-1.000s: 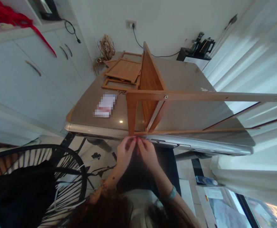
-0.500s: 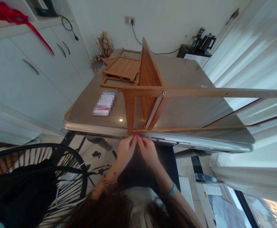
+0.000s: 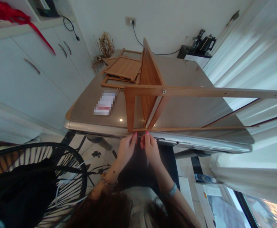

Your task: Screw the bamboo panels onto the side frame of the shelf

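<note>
A half-built wooden frame (image 3: 152, 91) stands on the grey table (image 3: 93, 125), with one long rail (image 3: 223, 92) running off to the right. My left hand (image 3: 127, 148) and my right hand (image 3: 149, 148) are together just below the table's near edge, under the frame's short upright leg (image 3: 130, 112). The fingers of both hands are pinched towards each other around something too small to make out. My right fingertip reaches up to the frame's thin bottom rail (image 3: 188, 129).
Flat wooden panels (image 3: 122, 68) are stacked at the table's far end beside a dried plant (image 3: 103, 47). A small booklet (image 3: 104, 103) lies left of the frame. A black wire chair (image 3: 34, 177) stands at lower left, white cabinets (image 3: 29, 72) at left, curtains at right.
My two hands have drawn slightly apart and my right fingertips have risen to the frame's bottom rail. The frame has stayed in place.
</note>
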Demonstrator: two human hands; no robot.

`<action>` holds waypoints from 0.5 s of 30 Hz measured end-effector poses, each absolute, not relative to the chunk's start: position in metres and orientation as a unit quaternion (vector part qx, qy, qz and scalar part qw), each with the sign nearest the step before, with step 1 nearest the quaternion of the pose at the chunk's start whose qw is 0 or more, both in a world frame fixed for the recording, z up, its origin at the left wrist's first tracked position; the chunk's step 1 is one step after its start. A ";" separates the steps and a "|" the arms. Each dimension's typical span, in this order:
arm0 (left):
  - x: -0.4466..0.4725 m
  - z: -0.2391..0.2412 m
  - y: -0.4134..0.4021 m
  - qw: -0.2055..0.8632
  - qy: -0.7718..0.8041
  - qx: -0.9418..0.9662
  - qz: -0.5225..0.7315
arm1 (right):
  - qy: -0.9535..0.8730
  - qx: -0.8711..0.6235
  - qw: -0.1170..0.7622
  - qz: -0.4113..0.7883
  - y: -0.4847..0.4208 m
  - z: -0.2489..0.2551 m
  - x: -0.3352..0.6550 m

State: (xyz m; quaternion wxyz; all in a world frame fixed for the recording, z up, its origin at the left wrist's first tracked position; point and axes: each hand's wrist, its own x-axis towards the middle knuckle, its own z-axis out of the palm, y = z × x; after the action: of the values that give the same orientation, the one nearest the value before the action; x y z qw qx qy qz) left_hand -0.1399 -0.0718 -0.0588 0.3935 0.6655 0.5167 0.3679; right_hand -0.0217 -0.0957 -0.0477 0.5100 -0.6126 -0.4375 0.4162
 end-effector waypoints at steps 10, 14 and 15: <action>-0.140 -0.043 -0.070 0.342 0.525 0.691 0.360 | -0.361 -0.596 0.574 0.430 -0.093 -0.048 -0.040; -0.140 -0.034 -0.069 0.291 0.531 0.722 0.335 | -0.315 -0.552 0.612 0.471 -0.091 -0.050 -0.045; -0.139 -0.032 -0.068 0.277 0.535 0.730 0.324 | -0.304 -0.546 0.617 0.479 -0.091 -0.049 -0.047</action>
State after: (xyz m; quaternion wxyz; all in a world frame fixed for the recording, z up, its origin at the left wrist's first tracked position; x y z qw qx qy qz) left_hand -0.1394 -0.0685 -0.0315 0.2768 0.7298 0.5347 0.3238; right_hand -0.0467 -0.0910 -0.0492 0.6168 -0.5458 -0.3040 0.4788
